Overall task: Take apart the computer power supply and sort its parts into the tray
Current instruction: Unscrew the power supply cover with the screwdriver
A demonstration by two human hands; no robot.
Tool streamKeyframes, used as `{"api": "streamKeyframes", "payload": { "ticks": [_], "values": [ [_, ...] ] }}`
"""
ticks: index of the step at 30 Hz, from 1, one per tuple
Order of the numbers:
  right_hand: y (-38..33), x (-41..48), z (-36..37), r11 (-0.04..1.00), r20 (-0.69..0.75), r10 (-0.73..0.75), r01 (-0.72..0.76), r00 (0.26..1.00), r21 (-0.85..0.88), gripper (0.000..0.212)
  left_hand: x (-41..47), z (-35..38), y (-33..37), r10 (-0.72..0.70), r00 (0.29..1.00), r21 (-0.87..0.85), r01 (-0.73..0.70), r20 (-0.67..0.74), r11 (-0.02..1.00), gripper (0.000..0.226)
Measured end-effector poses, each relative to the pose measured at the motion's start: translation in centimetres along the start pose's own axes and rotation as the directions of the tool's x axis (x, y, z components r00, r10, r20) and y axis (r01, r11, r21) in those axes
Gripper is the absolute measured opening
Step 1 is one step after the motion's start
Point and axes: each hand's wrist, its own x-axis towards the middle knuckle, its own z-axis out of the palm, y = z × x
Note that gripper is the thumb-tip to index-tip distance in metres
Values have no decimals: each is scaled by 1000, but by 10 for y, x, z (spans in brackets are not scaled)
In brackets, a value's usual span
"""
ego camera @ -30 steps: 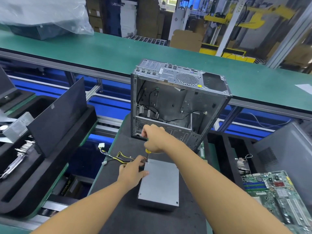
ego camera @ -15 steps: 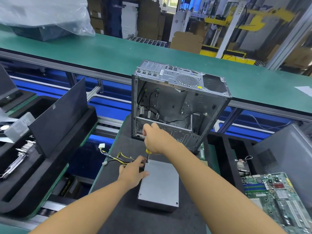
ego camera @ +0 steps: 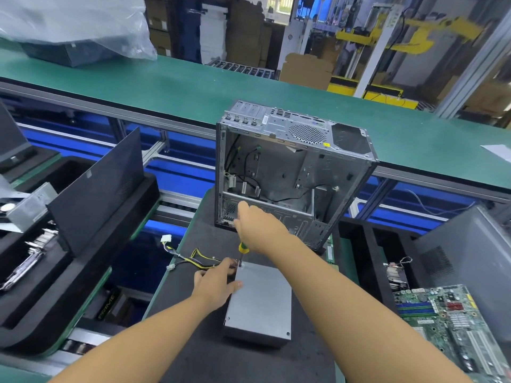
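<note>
A: Where is the power box?
B: The gray power box (ego camera: 260,302) lies flat on the black bench (ego camera: 249,366), in the middle, close to the person.
A: What is the right hand doing?
B: The right hand (ego camera: 257,228) has its grip tight round a screwdriver (ego camera: 242,248) with a yellow and green handle. The tip stands on the box's far left corner, at eleven o'clock.
A: And the left hand?
B: The left hand (ego camera: 215,280) holds that same corner, thumb on top, its grip closed on the edge.
A: What else?
B: Yellow and black wires (ego camera: 199,258) run out at ten o'clock. An open computer case (ego camera: 290,175) stands at twelve o'clock. A green circuit board (ego camera: 453,322) lies at four o'clock.
</note>
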Motion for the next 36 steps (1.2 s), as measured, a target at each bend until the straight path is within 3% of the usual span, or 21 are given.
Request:
{"api": "streamKeyframes", "payload": {
  "ticks": [7, 11, 15, 20, 27, 32, 36],
  "values": [
    [-1, -3, -9, 988, 97, -12, -3, 995, 154, 17, 1, 2, -3, -13, 1000, -2, 13, 6, 1000, 31],
    [2, -5, -6, 997, 59, -39, 34, 997, 73, 12, 2, 3, -4, -4, 1000, 14, 4, 6, 1000, 32],
    [3, -4, -4, 999, 22, -18, 17, 1000, 29, 26, 1, 3, -4, 4, 1000, 4, -4, -9, 1000, 33],
    [2, -4, -10, 993, 74, -53, 45, 996, 110, 13, -1, 3, -2, 12, 1000, -10, -13, -9, 1000, 36],
    [1, -3, -13, 987, 184, -30, 1, 982, 159, 18, -1, 3, -4, 21, 1000, -22, -21, 2, 1000, 32],
    [0, -2, -6, 1000, 55, 4, -4, 998, -3, 30, -1, 4, -4, 15, 1000, -20, -15, 0, 1000, 34],
    [1, 1, -7, 1000, 44, 23, -24, 999, 16, 15, -2, 3, -4, 16, 1000, -30, -15, 6, 999, 32]
  ]
}}
